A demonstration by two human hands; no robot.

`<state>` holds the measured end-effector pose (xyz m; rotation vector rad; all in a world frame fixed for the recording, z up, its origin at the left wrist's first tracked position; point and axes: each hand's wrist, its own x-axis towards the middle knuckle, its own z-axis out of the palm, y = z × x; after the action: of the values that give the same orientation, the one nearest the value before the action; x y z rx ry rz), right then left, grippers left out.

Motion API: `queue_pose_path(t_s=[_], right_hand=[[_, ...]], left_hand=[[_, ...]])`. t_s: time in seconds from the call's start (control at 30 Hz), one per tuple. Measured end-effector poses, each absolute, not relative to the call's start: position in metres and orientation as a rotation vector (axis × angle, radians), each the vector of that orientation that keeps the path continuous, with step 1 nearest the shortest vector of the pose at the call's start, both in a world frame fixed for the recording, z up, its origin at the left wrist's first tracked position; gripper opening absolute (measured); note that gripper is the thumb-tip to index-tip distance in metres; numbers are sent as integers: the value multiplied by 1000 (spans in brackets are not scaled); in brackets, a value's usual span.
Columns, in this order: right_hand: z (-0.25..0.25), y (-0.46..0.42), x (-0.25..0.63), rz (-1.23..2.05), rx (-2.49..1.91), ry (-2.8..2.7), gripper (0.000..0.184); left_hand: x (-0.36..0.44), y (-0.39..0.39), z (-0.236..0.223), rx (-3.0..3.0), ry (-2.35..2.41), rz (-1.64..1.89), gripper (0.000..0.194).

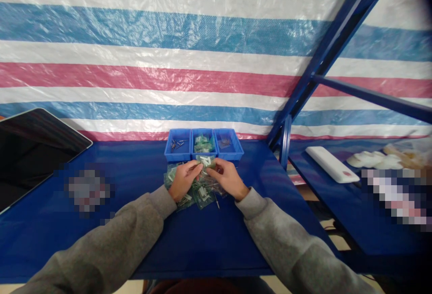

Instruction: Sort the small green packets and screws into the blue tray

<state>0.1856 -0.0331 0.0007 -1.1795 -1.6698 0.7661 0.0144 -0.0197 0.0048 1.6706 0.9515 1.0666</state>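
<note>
Left hand [184, 180] and right hand [231, 179] pinch a greenish clear plastic bag [206, 161], apparently mid-handling; steady grips seem needed next.

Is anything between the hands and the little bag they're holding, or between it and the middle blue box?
Nothing visible blocks the left hand or right hand: both pinch the little bag. Between it and the inside of the middle blue box, only the box's front wall seems to stand.
</note>
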Motion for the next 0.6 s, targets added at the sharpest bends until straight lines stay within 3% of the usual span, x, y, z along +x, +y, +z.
queue_pose_path(t_s=[0.6], right_hand=[[8,-35,184,613,-1198,-1813,24]], left_hand=[[14,-18,4,1699,987,1108,24]])
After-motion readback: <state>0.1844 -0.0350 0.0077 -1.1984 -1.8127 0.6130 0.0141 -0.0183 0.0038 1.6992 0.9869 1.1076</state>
